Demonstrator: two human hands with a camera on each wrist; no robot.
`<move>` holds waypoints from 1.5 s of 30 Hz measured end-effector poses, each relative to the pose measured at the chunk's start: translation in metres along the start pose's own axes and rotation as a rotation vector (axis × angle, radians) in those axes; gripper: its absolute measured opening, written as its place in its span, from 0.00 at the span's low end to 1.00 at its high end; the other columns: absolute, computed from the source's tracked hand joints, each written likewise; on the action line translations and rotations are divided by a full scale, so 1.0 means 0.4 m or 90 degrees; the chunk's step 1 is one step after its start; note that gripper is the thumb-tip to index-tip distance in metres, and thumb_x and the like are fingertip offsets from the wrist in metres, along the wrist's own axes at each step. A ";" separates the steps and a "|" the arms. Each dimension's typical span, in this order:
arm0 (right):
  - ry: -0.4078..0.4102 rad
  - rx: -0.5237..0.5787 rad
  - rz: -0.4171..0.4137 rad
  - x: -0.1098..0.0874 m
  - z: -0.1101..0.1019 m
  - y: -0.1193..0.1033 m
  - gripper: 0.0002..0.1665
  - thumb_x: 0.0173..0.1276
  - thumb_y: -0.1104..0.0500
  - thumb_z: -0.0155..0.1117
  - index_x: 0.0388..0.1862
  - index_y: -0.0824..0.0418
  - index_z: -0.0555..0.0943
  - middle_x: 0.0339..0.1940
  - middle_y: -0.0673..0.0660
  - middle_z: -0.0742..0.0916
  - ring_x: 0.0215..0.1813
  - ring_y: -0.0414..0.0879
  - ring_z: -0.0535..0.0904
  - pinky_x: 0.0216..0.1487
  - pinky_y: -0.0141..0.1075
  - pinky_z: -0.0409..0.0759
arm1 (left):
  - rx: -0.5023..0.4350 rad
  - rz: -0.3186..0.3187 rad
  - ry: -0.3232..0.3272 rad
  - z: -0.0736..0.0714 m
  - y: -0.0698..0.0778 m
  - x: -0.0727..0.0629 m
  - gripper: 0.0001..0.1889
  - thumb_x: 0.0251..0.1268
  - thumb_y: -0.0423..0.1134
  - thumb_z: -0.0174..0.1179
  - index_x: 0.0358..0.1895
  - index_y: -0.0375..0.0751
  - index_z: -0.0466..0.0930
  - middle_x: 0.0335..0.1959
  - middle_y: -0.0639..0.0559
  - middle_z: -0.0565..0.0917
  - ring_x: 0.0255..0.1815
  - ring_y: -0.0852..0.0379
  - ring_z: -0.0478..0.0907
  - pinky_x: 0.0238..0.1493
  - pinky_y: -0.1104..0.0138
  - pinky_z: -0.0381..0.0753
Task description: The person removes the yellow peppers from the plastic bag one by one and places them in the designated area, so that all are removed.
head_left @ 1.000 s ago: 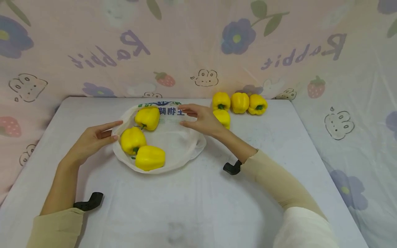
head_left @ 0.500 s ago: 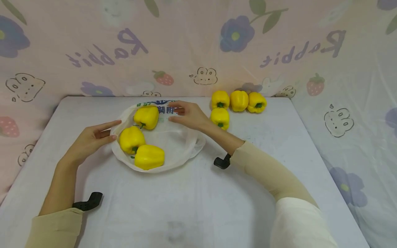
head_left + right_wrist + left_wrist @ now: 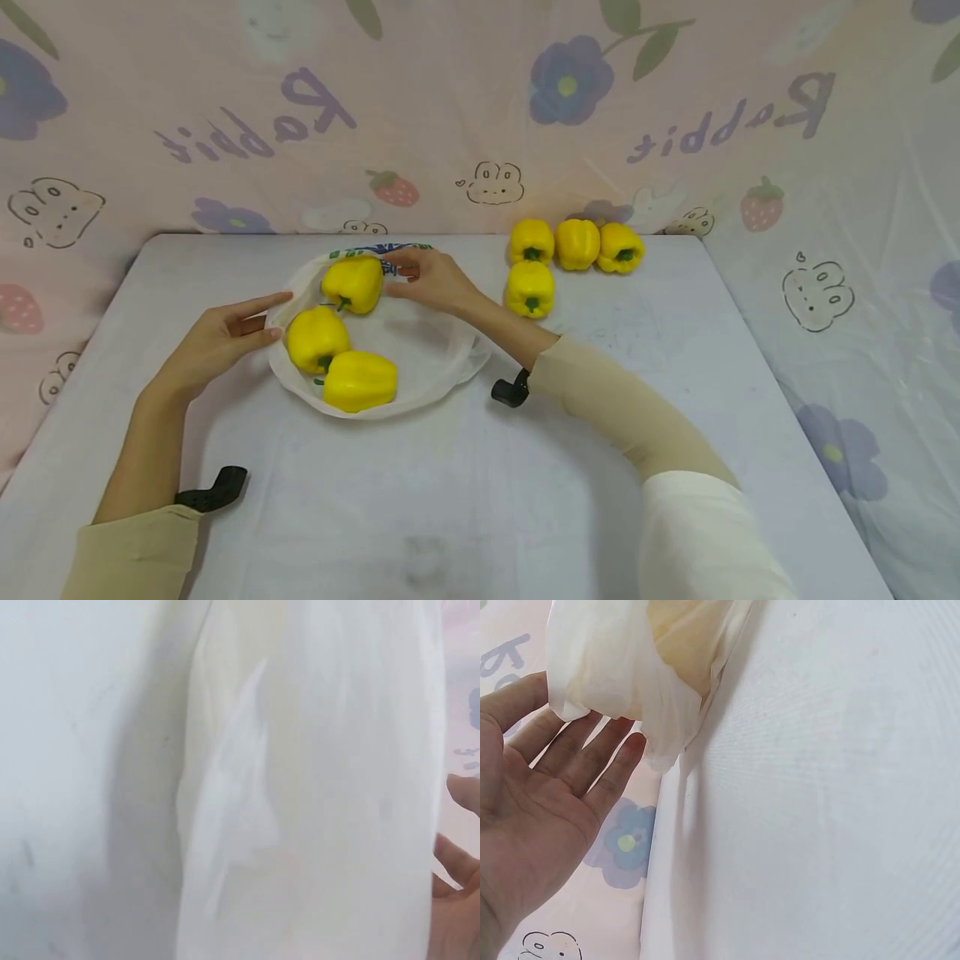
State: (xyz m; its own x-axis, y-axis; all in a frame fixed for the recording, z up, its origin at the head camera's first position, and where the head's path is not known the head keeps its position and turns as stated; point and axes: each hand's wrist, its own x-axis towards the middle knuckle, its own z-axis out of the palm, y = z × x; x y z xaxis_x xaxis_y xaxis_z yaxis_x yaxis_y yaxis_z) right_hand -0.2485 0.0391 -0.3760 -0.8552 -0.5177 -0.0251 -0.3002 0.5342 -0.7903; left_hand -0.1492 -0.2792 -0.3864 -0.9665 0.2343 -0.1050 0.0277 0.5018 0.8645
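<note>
A white plastic bag [image 3: 427,367] lies with its mouth wide and its rim rolled out. Inside it are three yellow bell peppers: an upper pepper [image 3: 352,284], a middle pepper [image 3: 318,340] and a lower pepper [image 3: 360,381]. My left hand [image 3: 213,346] touches the bag's left side with extended fingertips, seen against the plastic in the left wrist view. Over the bag's far right part, my right hand [image 3: 431,282] reaches leftward, thumb and fingers apart, nothing between them, close to the upper pepper. In the right wrist view the bag wall hides most of that hand.
Several more yellow bell peppers [image 3: 577,245] sit at the table's back, right of the bag, with one pepper [image 3: 530,289] in front of the others. A printed curtain [image 3: 450,100] hangs behind the white table [image 3: 450,500].
My right hand has moved left across the bag toward the upper pepper, uncovering the front pepper outside the bag. The left hand stays at the bag's left side.
</note>
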 end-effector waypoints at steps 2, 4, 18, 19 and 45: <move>-0.004 -0.002 0.016 0.005 0.009 -0.004 0.33 0.67 0.48 0.69 0.69 0.54 0.75 0.67 0.53 0.79 0.63 0.46 0.77 0.60 0.31 0.76 | 0.006 -0.004 -0.001 0.000 0.001 -0.001 0.29 0.72 0.42 0.61 0.73 0.44 0.68 0.73 0.40 0.67 0.52 0.72 0.75 0.50 0.82 0.73; -0.001 -0.004 0.032 0.008 0.020 -0.009 0.33 0.67 0.47 0.69 0.69 0.53 0.75 0.68 0.52 0.79 0.64 0.46 0.77 0.61 0.32 0.75 | 0.010 -0.008 -0.002 0.000 0.002 -0.002 0.29 0.72 0.43 0.61 0.73 0.44 0.67 0.73 0.39 0.67 0.52 0.72 0.75 0.50 0.83 0.72; -0.012 -0.026 0.063 0.038 0.059 -0.013 0.38 0.65 0.46 0.71 0.72 0.50 0.72 0.71 0.52 0.75 0.68 0.50 0.72 0.63 0.34 0.73 | 0.009 0.009 -0.002 0.001 -0.002 0.003 0.28 0.72 0.41 0.61 0.73 0.43 0.68 0.72 0.39 0.68 0.53 0.74 0.75 0.50 0.83 0.73; -0.016 -0.024 0.066 0.038 0.060 -0.013 0.39 0.64 0.46 0.72 0.73 0.50 0.71 0.71 0.52 0.75 0.69 0.50 0.72 0.63 0.34 0.73 | 0.011 0.007 -0.002 0.001 -0.002 0.003 0.28 0.72 0.42 0.61 0.73 0.43 0.68 0.72 0.39 0.68 0.53 0.74 0.75 0.50 0.83 0.73; -0.059 0.031 -0.012 0.062 0.089 0.015 0.44 0.61 0.49 0.75 0.74 0.52 0.67 0.72 0.49 0.73 0.73 0.47 0.66 0.69 0.33 0.66 | 0.009 -0.001 -0.002 0.004 -0.001 0.012 0.28 0.72 0.43 0.61 0.72 0.44 0.69 0.73 0.40 0.67 0.53 0.74 0.74 0.50 0.83 0.72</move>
State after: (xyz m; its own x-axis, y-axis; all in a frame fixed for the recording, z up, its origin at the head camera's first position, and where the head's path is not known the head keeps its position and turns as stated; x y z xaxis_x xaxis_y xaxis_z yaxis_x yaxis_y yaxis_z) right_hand -0.2565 0.0057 -0.4031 -0.8063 -0.5880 -0.0649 -0.2925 0.4916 -0.8202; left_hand -0.1534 -0.2768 -0.3880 -0.9657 0.2363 -0.1080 0.0298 0.5136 0.8575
